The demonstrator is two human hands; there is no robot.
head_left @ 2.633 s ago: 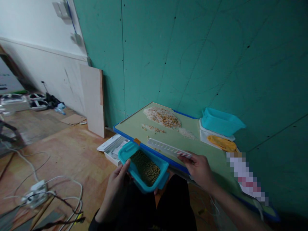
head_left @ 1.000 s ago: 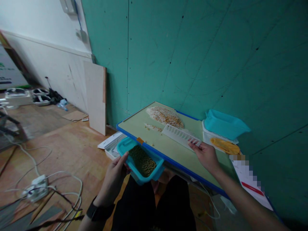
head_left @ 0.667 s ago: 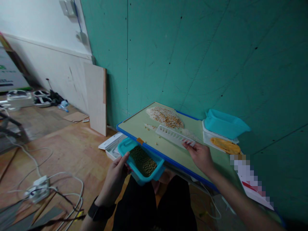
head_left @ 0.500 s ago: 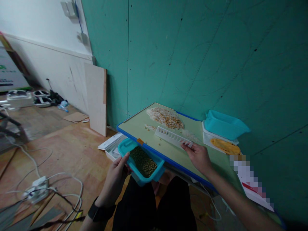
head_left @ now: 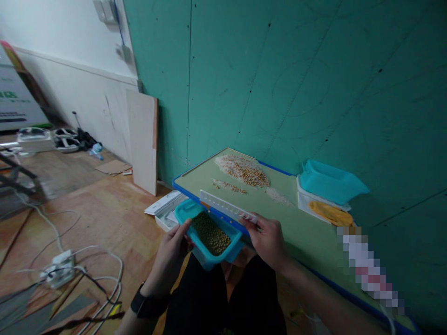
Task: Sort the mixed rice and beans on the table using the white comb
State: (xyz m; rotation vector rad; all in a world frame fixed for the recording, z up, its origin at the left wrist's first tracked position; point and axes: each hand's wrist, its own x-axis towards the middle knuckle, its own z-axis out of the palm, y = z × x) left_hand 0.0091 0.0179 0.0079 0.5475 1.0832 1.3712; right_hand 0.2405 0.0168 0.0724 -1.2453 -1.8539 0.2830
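My left hand (head_left: 174,246) grips the left side of a teal plastic container (head_left: 206,266), thumb over the rim. Inside it lie small green beans (head_left: 202,223) and yellow soybeans (head_left: 219,241). My right hand (head_left: 267,239) pinches the right end of a long white strip tray (head_left: 223,206) with a row of small compartments. The tray is tipped over the table's near edge, just above the container; whether anything is left in its compartments I cannot tell. Beyond it, a pile of soybeans mixed with pale grains (head_left: 244,170) rests on the tabletop (head_left: 265,207).
At the table's back right, a teal bin (head_left: 331,181) and an orange cloth-like item (head_left: 330,213) sit on a white tray. A white box (head_left: 164,209) is left of the table. Cables and a power strip (head_left: 61,267) lie on the floor. A board (head_left: 142,139) leans against the wall.
My right hand has brought the strip tray left and nearer, from over the tabletop to the edge above the container, and tipped it. My left hand still holds the container in much the same place.
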